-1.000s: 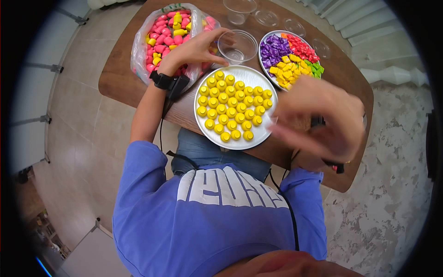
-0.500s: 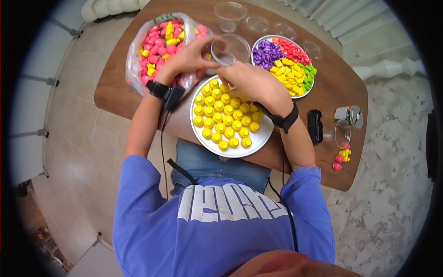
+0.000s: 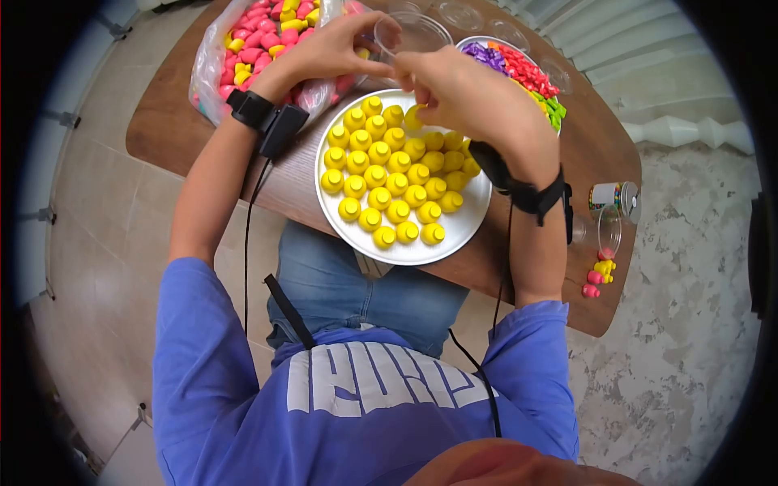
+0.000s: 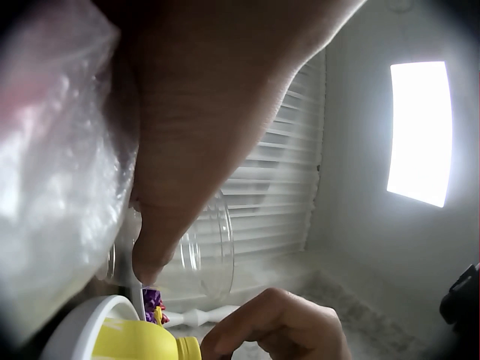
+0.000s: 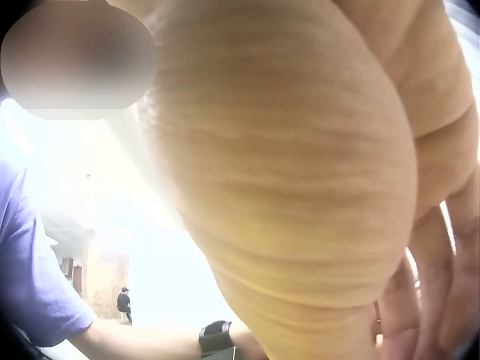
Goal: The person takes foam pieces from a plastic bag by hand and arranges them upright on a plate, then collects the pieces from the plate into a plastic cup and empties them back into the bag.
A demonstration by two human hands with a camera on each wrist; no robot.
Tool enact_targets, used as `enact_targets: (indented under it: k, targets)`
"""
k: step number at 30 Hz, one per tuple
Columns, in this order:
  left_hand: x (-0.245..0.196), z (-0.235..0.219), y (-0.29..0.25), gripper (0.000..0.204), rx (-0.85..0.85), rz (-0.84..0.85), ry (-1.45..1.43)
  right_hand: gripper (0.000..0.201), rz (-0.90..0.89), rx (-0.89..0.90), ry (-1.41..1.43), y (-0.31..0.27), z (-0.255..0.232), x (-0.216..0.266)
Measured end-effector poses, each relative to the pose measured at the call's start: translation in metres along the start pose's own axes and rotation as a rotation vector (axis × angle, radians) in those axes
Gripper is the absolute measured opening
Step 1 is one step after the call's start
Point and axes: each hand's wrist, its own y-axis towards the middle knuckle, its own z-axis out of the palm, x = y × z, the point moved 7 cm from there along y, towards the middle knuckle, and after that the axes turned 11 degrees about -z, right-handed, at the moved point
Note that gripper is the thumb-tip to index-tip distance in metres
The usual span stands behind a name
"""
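Note:
My left hand [image 3: 344, 49] holds a clear plastic cup [image 3: 428, 34], thumb on the near side and fingers on the far side. Close to the cup, my right hand [image 3: 478, 93] bends its fingers down over the top of a white plate [image 3: 454, 235]. Those fingers pinch the cap end of a small yellow bottle [image 4: 142, 341], seen in the left wrist view with a fingertip against the cap. Many more small yellow bottles [image 3: 375, 176] stand upright on the plate. In the right wrist view, the palm [image 5: 300, 150] fills most of the picture and hides what the fingers hold.
A plastic bag [image 3: 207, 73] of pink and yellow pieces stands at the left. Behind the right hand is a plate of colourful wrapped pieces [image 3: 523, 69]. Clear lids [image 3: 509, 34] lie at the back. A jar [image 3: 608, 194] and another clear cup [image 3: 609, 231] are at the right edge.
My right hand swept in from the right to the cup, then its fingers came down at the plate's top. The left hand keeps its hold on the cup. The head view has shifted.

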Motion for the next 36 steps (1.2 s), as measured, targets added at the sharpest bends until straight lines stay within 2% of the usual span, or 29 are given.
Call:
enact_targets:
  k: [2, 4, 7, 9, 11, 13, 16, 20, 23, 26, 28, 30, 36]
  targets:
    - [-0.007, -0.004, 0.001, 0.057, -0.019, 0.02, 0.052, 0.03, 0.067, 0.113, 0.085, 0.006, -0.016, 0.003]
    - [-0.008, -0.002, -0.002, 0.059, 0.012, -0.066, 0.085, 0.029, 0.098, 0.152, 0.151, 0.007, -0.028, 0.002]
    - [-0.006, 0.001, 0.001, 0.059, 0.009, -0.019, 0.06, 0.026, 0.073, 0.098, 0.177, 0.002, -0.042, -0.004]
    - [-0.007, 0.002, -0.001, 0.059, 0.026, -0.031, 0.066, 0.022, 0.031, 0.002, 0.211, 0.002, -0.054, -0.008]
    - [-0.014, 0.001, -0.002, 0.059, 0.04, -0.04, 0.079, 0.018, 0.036, -0.042, 0.087, 0.006, -0.07, 0.005]
    - [-0.02, 0.001, -0.004, 0.057, 0.056, -0.036, 0.119, 0.019, -0.025, -0.213, 0.059, 0.007, -0.073, -0.008]
    - [-0.019, 0.001, -0.004, 0.058, 0.056, -0.057, 0.098, 0.02, 0.014, -0.126, 0.142, 0.009, -0.052, -0.026]
    - [-0.009, 0.006, -0.001, 0.059, 0.08, -0.051, -0.031, 0.018, -0.021, -0.204, -0.006, 0.013, -0.063, -0.005]
    - [-0.009, 0.005, 0.0, 0.058, 0.074, -0.03, 0.014, 0.015, -0.018, -0.132, -0.024, 0.01, -0.058, -0.011]
    - [-0.021, 0.003, -0.005, 0.058, 0.064, -0.061, 0.03, 0.018, -0.052, -0.031, 0.092, 0.008, -0.046, -0.02]
    - [-0.021, 0.0, -0.004, 0.057, 0.049, -0.065, 0.07, 0.017, 0.119, 0.175, 0.08, 0.001, -0.038, -0.025]
    - [-0.013, 0.0, -0.002, 0.055, 0.022, -0.011, 0.057, 0.017, 0.111, 0.215, 0.106, -0.002, -0.033, -0.023]
    - [-0.014, -0.002, -0.001, 0.054, 0.012, -0.058, 0.018, 0.024, 0.098, 0.326, 0.129, 0.001, 0.013, -0.03]
